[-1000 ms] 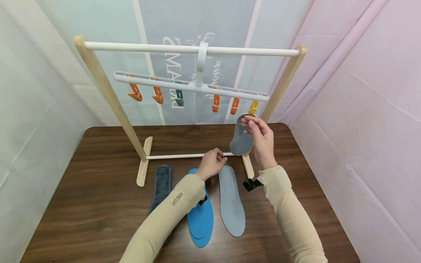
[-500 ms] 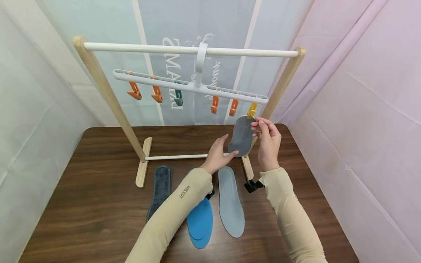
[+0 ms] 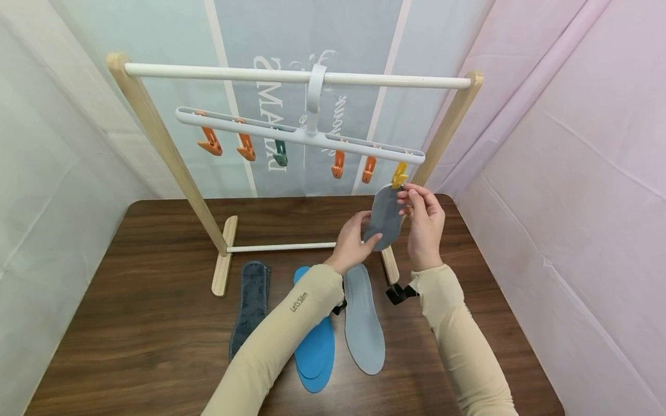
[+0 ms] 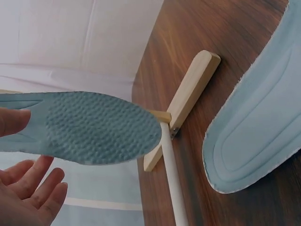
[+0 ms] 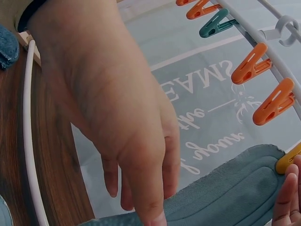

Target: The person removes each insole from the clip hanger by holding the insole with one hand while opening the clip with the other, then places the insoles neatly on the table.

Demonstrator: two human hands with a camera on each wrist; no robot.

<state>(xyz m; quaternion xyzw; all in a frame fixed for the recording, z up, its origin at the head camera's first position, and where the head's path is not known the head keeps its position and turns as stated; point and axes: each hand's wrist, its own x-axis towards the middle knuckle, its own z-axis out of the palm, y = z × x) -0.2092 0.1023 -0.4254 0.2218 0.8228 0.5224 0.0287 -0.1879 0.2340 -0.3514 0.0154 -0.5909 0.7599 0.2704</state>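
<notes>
A grey-blue insole (image 3: 385, 214) hangs by one end from a yellow clip (image 3: 399, 175) at the right of a white hanger bar (image 3: 307, 136). My left hand (image 3: 351, 245) holds the insole, thumb on its front face and fingers toward the back. The left wrist view shows the insole's bumpy end (image 4: 103, 127) sticking out past that hand. My right hand (image 3: 425, 222) is beside the insole's upper right edge, just below the clip, its fingers loosely bent. In the right wrist view, its fingertips (image 5: 288, 188) overlap the insole near the clip.
The hanger hooks over a white rod (image 3: 218, 73) on a wooden stand. Several orange clips (image 3: 338, 164) and a green clip (image 3: 280, 153) hang along it. On the table lie a dark fuzzy insole (image 3: 252, 300), blue insoles (image 3: 314, 352) and a light grey insole (image 3: 364, 323).
My left hand has moved right and up from near the lower rod and taken hold of the hanging insole. My right hand has shifted right, off the yellow clip.
</notes>
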